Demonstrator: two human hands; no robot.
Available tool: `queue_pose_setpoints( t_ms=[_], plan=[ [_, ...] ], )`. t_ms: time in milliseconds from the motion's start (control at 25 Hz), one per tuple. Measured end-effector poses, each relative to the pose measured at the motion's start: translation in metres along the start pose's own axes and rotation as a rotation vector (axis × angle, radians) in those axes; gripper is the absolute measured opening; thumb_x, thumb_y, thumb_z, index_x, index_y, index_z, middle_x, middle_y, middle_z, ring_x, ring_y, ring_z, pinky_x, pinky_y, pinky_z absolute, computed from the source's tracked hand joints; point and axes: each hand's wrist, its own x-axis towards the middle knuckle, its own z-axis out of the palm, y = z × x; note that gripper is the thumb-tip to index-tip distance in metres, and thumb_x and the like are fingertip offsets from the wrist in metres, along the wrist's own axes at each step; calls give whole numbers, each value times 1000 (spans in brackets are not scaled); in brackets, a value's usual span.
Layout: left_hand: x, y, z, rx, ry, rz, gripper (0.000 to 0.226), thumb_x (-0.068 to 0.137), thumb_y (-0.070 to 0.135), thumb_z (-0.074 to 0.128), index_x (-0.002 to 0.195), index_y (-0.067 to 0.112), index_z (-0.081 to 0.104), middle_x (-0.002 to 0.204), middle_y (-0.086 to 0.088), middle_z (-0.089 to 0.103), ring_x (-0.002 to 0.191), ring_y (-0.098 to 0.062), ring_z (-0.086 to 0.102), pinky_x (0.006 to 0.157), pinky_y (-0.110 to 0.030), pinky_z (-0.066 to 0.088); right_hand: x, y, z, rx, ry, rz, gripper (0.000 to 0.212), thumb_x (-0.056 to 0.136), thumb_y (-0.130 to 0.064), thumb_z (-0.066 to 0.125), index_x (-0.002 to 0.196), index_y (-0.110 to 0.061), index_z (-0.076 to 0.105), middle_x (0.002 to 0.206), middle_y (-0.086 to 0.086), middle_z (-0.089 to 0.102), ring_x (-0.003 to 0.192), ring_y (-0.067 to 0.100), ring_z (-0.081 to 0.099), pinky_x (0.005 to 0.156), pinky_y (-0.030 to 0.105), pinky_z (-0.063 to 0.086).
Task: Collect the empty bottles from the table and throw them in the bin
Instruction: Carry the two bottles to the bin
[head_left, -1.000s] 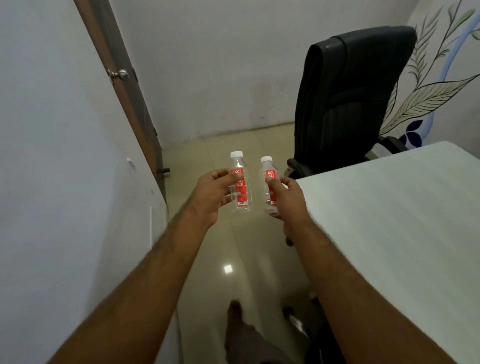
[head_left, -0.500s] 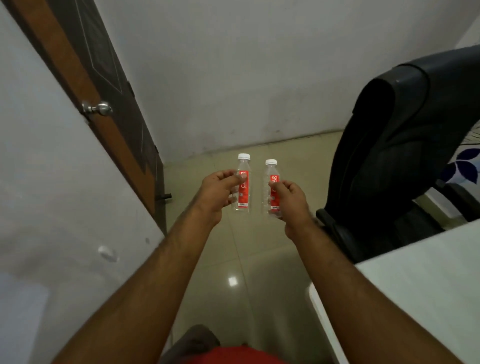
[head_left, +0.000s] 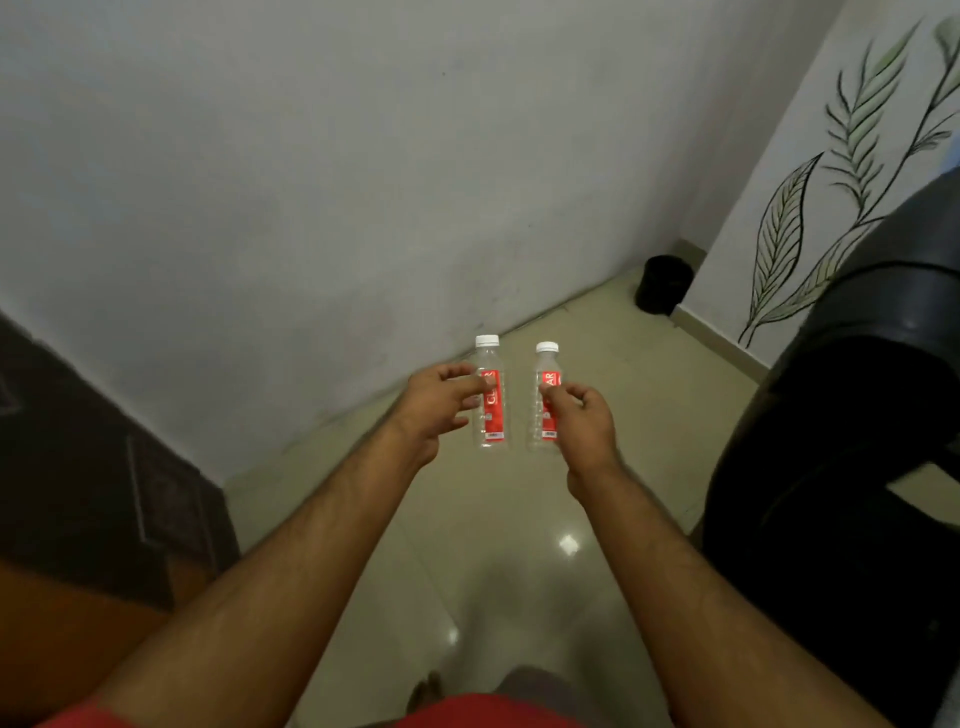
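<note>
Two small clear plastic bottles with white caps and red labels are held upright in front of me, side by side and slightly apart. My left hand (head_left: 436, 402) pinches the left bottle (head_left: 490, 400) at its label. My right hand (head_left: 579, 421) grips the right bottle (head_left: 546, 400) around its middle. A small black bin (head_left: 663, 285) stands on the floor in the far corner, beyond and to the right of the bottles, where the grey wall meets the leaf-painted wall.
A black office chair (head_left: 841, 441) fills the right side, close to my right arm. A dark wooden door (head_left: 93, 467) is at the left. Glossy beige floor tiles (head_left: 519, 545) run between them toward the bin.
The view has swung right and forward: the table has left the frame, the chair is nearer on the right, and the black bin has come into sight. Both hands still hold their bottles.
</note>
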Motion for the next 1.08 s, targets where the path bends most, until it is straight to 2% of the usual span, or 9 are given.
queue_pose_setpoints(
  t_ms=[120, 320, 520, 680, 840, 920, 1000, 1080],
  plan=[
    [80, 40, 5, 47, -104, -11, 27, 78, 21, 78, 102, 20, 67, 97, -3, 70, 90, -19, 64, 85, -37, 47, 66, -20, 27, 36, 70, -5, 34, 90, -22, 68, 118, -5, 60, 83, 2, 69, 67, 10, 64, 59, 26, 50],
    [228, 81, 31, 99, -189, -26, 26, 80, 21, 76, 105, 15, 69, 96, -3, 72, 88, -20, 64, 87, -40, 49, 206, -38, 55, 95, 159, 13, 34, 91, -22, 67, 122, -8, 59, 88, 3, 71, 71, 12, 67, 59, 27, 50],
    [371, 126, 85, 126, -233, -75, 19, 86, 21, 68, 103, 12, 71, 87, -2, 71, 76, -17, 63, 75, -31, 51, 355, -75, 68, 136, 229, 83, 34, 92, -22, 66, 122, -5, 60, 86, 4, 70, 68, 14, 66, 57, 26, 52],
    [468, 169, 137, 159, -279, -78, 24, 89, 24, 65, 108, 10, 71, 95, -5, 74, 82, -18, 67, 80, -35, 55, 449, -120, 67, 133, 256, 82, 37, 91, -29, 69, 121, -8, 62, 90, 5, 73, 68, 12, 69, 54, 24, 52],
    [579, 195, 198, 178, -376, -82, 30, 86, 24, 70, 113, 13, 67, 101, -7, 74, 86, -19, 70, 74, -35, 57, 551, -152, 51, 105, 313, 73, 36, 91, -30, 69, 120, -10, 64, 101, 10, 75, 76, 16, 72, 58, 27, 55],
    [638, 202, 228, 198, -408, -102, 35, 85, 24, 72, 117, 14, 63, 105, -7, 72, 93, -21, 70, 78, -36, 57, 606, -162, 42, 81, 353, 69, 33, 92, -31, 67, 119, -11, 66, 104, 10, 75, 80, 17, 73, 61, 29, 56],
    [690, 211, 252, 210, -439, -109, 37, 84, 24, 73, 118, 15, 62, 107, -7, 71, 98, -23, 68, 83, -37, 56, 658, -172, 35, 74, 389, 71, 32, 93, -29, 66, 119, -11, 66, 104, 10, 75, 80, 17, 73, 61, 30, 57],
    [753, 223, 280, 222, -485, -133, 39, 82, 24, 74, 119, 14, 62, 108, -8, 70, 97, -22, 67, 81, -36, 56, 716, -184, 31, 78, 429, 100, 31, 92, -28, 67, 118, -10, 65, 101, 11, 76, 78, 18, 73, 61, 30, 58]
  ],
)
